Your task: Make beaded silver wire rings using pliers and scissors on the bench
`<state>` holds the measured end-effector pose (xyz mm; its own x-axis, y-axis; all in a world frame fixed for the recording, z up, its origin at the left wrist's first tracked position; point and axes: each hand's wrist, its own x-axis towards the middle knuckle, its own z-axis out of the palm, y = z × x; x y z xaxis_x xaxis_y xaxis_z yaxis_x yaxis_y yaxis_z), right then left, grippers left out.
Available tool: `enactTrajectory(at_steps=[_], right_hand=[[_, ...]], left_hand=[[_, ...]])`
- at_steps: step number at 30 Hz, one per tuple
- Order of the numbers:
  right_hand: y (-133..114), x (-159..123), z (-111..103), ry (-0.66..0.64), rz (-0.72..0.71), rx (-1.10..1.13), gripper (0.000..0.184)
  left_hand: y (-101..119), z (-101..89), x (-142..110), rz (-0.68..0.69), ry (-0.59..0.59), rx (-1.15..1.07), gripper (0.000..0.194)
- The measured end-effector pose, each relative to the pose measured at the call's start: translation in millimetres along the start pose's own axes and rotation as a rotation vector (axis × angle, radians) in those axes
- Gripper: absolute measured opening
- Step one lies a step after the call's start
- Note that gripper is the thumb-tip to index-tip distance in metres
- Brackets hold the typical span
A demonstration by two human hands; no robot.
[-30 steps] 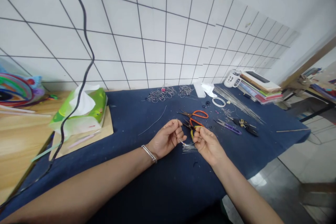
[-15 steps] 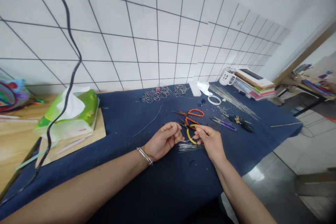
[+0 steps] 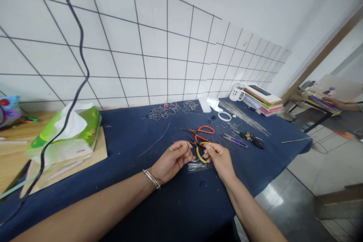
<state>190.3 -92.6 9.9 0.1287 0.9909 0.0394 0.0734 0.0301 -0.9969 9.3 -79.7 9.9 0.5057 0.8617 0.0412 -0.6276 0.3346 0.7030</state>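
Note:
My left hand (image 3: 171, 160), with a metal bangle on its wrist, is curled over the dark blue cloth (image 3: 133, 181), fingertips pinched on a thin wire. My right hand (image 3: 219, 159) sits just to its right, fingers pinched on the same fine wire piece. Between and below the hands lies a small bundle of short straight wires (image 3: 198, 166). Yellow-handled pliers (image 3: 199, 150) and orange-handled scissors (image 3: 202, 130) lie just beyond the fingers. What exactly is pinched is too small to make out clearly.
Purple snips (image 3: 235, 140), black pliers (image 3: 252, 138), a white ring (image 3: 224, 116), long wires (image 3: 246, 118), wire tangles (image 3: 164, 110), a mug (image 3: 235, 92) and stacked books (image 3: 262, 100) lie farther back. A green tissue pack (image 3: 68, 132) sits left. A black cable (image 3: 70, 83) hangs in front.
Both hands stay pinched together on the wire; the right hand has shifted slightly toward the left one. The camera has tilted up and swung a little.

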Motion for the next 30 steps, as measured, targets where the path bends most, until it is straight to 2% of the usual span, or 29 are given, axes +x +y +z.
enactTrajectory(at_steps=[4, 8, 14, 21, 25, 30], right_hand=[[7, 3, -2, 0.023, 0.109, 0.164, 0.028], [10, 4, -3, -0.014, 0.198, 0.254, 0.026], [5, 0, 0, -0.024, 0.068, 0.182, 0.024], [-4, -3, -1, -0.11, 0.153, 0.416, 0.024], [-11, -8, 1, -0.149, 0.024, 0.238, 0.022], [-19, -13, 1, -0.29, -0.089, -0.036, 0.022]], left_hand=[[-1, -1.5, 1, -0.001, 0.013, 0.009, 0.01], [-1, -1.4, 0, -0.005, 0.017, 0.016, 0.011], [0, -0.3, -1, -0.017, -0.011, 0.032, 0.007], [1, 0.9, 1, -0.002, -0.025, 0.059, 0.014], [1, 1.0, 0, -0.036, -0.018, 0.092, 0.012], [4, -1.3, 0, -0.095, -0.012, 0.23, 0.012]])
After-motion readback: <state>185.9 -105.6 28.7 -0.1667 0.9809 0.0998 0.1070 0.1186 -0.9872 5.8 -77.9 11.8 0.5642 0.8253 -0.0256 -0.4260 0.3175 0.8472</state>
